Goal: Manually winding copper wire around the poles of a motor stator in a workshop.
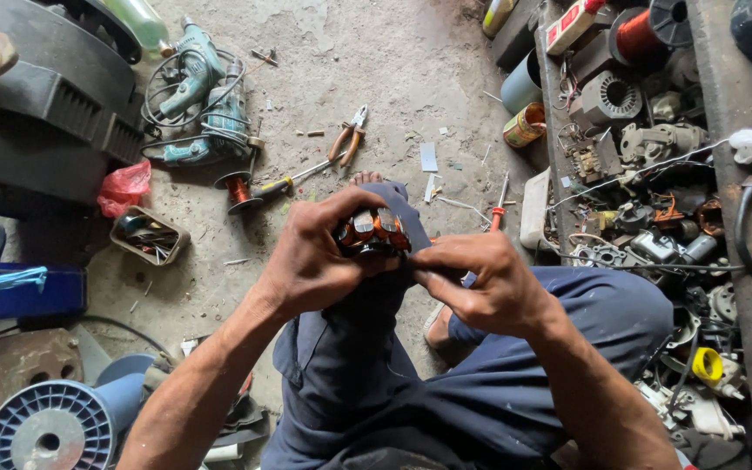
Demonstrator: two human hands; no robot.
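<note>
I hold a small motor armature with copper windings over my raised knee in dark blue trousers. My left hand wraps around its left side, fingers curled over the top. My right hand pinches at the armature's right lower edge with thumb and fingertips. Most of the armature is hidden by my fingers.
Two teal electric drills, orange-handled pliers, a screwdriver and a copper wire spool lie on the concrete floor. A shelf at right holds motor parts and wires. A blue spool sits at lower left.
</note>
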